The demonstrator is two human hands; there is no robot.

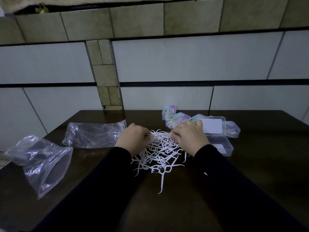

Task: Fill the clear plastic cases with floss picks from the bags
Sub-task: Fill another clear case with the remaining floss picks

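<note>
Now, hands: our left hand (133,137) and right hand (189,136) each pinch picks at the pile's 12 o'clock edge.
Floss picks (158,154): loose on the dark table (250,173).
Open case (217,136): at 3 o'clock of our right hand.
Bags (93,134): at 9 o'clock, emptied.

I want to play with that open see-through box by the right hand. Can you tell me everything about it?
The open box looks like clear, shiny plastic, with rounded corners. It has two parts: a lid tipped back, with a white label showing through it, and a shallow tray nearer the person that looks empty. It lies flat on the dark table, right of the floss pick pile, in front of closed boxes with colourful labels. The right hand covers its left edge; whether they touch is unclear.
</note>
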